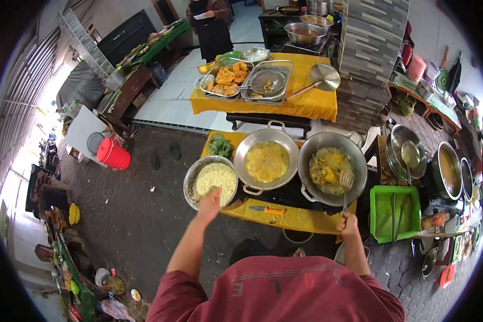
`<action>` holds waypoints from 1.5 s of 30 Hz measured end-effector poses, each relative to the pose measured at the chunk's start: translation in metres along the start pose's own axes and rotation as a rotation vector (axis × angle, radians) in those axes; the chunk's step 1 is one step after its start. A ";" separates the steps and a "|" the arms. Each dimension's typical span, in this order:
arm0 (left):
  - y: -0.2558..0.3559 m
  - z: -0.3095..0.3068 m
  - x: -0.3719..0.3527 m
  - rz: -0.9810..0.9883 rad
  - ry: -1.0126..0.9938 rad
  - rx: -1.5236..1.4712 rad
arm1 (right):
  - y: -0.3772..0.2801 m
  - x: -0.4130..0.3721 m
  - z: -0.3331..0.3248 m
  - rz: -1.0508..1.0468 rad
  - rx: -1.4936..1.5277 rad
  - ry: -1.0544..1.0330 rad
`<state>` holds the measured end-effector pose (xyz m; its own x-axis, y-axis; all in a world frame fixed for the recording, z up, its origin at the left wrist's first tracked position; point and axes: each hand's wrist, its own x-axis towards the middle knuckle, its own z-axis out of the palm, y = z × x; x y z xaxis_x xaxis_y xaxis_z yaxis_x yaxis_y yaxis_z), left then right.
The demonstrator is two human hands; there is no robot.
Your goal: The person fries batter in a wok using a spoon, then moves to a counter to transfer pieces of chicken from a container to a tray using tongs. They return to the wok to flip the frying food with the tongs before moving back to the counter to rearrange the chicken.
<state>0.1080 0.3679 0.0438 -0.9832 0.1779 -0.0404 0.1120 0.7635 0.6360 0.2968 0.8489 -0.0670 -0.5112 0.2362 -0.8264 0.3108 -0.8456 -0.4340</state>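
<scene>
My left hand (pixel 211 200) is over the near rim of a metal bowl (pixel 189 182) of pale yellow batter (pixel 216 177). Its fingers look drawn together; what they hold, if anything, I cannot make out. In my right hand (pixel 349 224) is the handle of a slotted spatula (pixel 346 181). The spatula's head dips into a dark wok (pixel 361 176) where golden pieces (pixel 327 167) fry in bubbling oil. Between bowl and wok stands a lighter two-handled pan (pixel 241 174) with yellow food frothing in oil (pixel 266 161). An orange-handled knife (pixel 267 210) lies on the yellow cloth in front.
Behind the stove, a yellow-covered table (pixel 306 104) bears a tray of fried pieces (pixel 228 75), a wire strainer (pixel 268 82) and a skimmer (pixel 324 77). Green leaves (pixel 219 145) lie behind the bowl. To the right sits a green tray (pixel 378 214) with tongs. A person (pixel 209 27) stands at the back.
</scene>
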 end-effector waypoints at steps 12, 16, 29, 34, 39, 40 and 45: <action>-0.061 -0.119 0.459 0.198 0.092 0.395 | 0.087 -0.020 0.079 -0.095 0.110 0.389; -0.072 -0.108 0.526 0.162 0.053 0.627 | 0.116 -0.053 0.126 -0.095 0.090 0.521; -0.009 -0.016 0.503 -0.452 -1.058 -1.013 | 0.133 -0.060 0.200 -0.205 0.004 0.408; 0.038 -0.016 0.467 -0.397 -0.919 -0.932 | 0.111 -0.047 0.221 -0.533 -0.220 0.536; 0.034 -0.040 0.447 0.374 -0.159 0.109 | 0.014 -0.027 0.294 -1.263 -0.843 0.542; 0.042 -0.052 0.435 0.466 -0.016 0.279 | -0.014 -0.035 0.330 -1.240 -0.864 0.555; 0.050 -0.065 0.403 0.458 0.028 0.365 | -0.114 -0.026 0.478 -1.202 -0.865 0.525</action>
<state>-0.2915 0.4377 0.1097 -0.8260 0.5273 0.1992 0.5636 0.7782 0.2770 -0.1084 0.7108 0.1756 -0.5197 0.8322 0.1933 0.3833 0.4293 -0.8178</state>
